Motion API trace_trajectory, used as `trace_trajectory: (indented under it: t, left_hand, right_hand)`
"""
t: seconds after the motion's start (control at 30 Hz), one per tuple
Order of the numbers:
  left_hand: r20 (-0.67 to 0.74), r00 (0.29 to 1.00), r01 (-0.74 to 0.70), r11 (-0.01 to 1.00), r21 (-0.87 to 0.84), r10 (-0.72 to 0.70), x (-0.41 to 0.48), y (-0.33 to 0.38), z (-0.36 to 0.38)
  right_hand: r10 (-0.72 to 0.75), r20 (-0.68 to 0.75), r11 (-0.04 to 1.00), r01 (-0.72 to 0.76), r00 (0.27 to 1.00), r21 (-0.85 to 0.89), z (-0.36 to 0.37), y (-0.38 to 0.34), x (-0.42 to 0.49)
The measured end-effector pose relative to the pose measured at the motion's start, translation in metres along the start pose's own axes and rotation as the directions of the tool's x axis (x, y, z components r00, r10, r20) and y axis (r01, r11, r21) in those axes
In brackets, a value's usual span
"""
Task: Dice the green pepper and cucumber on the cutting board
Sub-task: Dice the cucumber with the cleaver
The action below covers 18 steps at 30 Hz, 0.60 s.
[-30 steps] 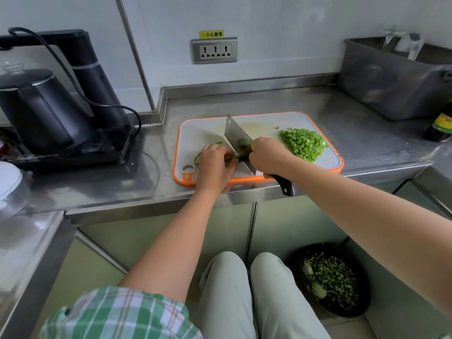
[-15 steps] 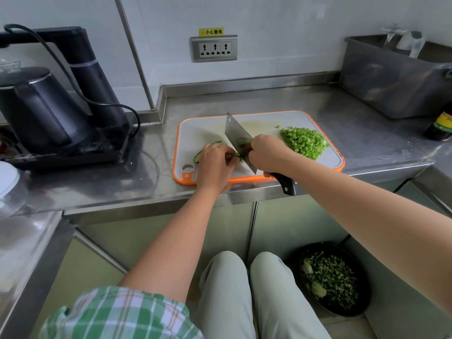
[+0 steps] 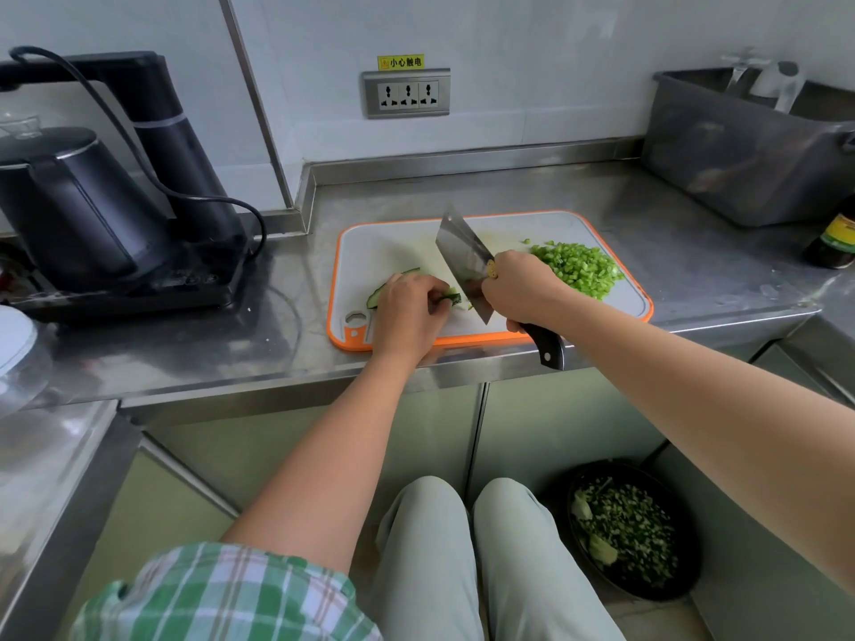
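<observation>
On the orange-rimmed cutting board (image 3: 393, 242), the left hand (image 3: 407, 312) is pressing down on a dark-skinned cucumber piece (image 3: 377, 296), its fingers curling over it so that only the ends are showing: one is poking out to the left of the knuckles, the other is peeking from under the fingertips on the side facing the blade. The right hand (image 3: 523, 293) is wrapping firmly around the cleaver (image 3: 462, 256) where the blade meets the handle, and the black handle end is sticking out beneath the fist, past the board's near edge. The broad blade is standing tilted just to the right of the left fingertips, with its lower corner reaching down to the board; whether the edge is touching the cucumber cannot be told. A heap of diced green pepper (image 3: 578, 268) is lying just beyond and to the right of the knife hand, on the same board. Well to the left of the holding hand, a black kettle (image 3: 78, 210) is sitting on its base on the steel counter (image 3: 462, 187). Far to the right of the knife hand, a metal tub (image 3: 740, 145) and a dark bottle (image 3: 835, 245) are standing. Below the right forearm, a dark bowl (image 3: 629, 529) of chopped greens is resting on the floor.
</observation>
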<state>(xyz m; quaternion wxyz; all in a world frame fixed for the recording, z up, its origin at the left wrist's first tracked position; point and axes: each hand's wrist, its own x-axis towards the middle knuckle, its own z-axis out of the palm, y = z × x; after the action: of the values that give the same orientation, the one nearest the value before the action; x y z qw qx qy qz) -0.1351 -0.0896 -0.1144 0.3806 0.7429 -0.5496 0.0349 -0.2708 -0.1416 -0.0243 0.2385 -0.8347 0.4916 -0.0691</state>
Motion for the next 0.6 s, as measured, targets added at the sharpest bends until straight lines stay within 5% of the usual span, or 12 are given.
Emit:
trace_trajectory:
  t: [0.27, 0.6]
  left_hand:
    - [0.018, 1.000, 0.005, 1.000, 0.023, -0.005, 0.001, 0.000, 0.000]
    - [0.009, 1.000, -0.012, 0.999, 0.043, 0.012, -0.001, 0.000, -0.002]
  right_hand:
    - [-0.028, 0.060, 0.994, 0.034, 0.998, -0.101, 0.001, -0.010, -0.006]
    - [0.031, -0.028, 0.999, -0.031, 0.999, 0.016, 0.011, -0.001, 0.003]
